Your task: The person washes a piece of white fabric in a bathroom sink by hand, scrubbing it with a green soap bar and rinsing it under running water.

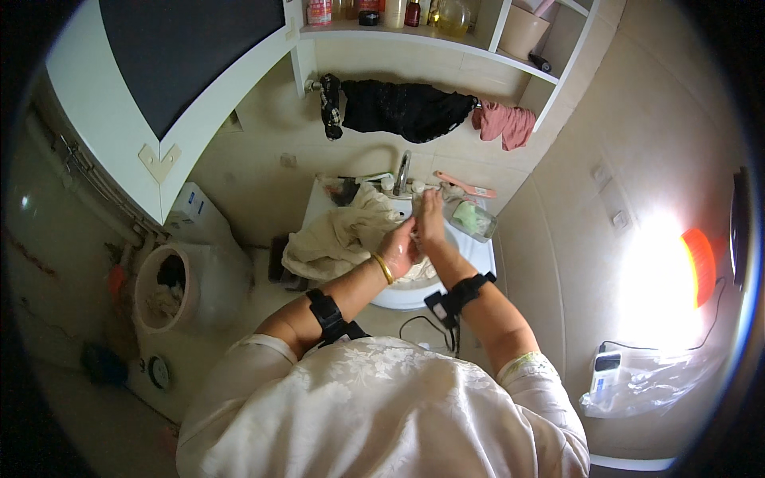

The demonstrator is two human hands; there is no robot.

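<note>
My left hand (399, 248), with a gold bangle (383, 269) at its wrist, is over the white washbasin (412, 297). My right hand (429, 218) lies against it, palm side in, fingers extended towards the faucet (404, 172). Something whitish shows between the palms; whether it is lather or cloth is unclear. A bunched cream cloth (334, 236) drapes over the basin's left side and rim, close beside my left hand. Below the hands, pale fabric (421, 272) lies in the bowl. To the right, a clear soap dish (487, 230) holds green soap (469, 216).
A pink-handled brush (466, 184) lies behind the basin. Black clothing (406, 110) and a pink cloth (505, 122) hang on a rail under a shelf (394, 33) of bottles. An open cabinet door (191, 149) juts in at upper left. A pink tub (142, 299) holds laundry.
</note>
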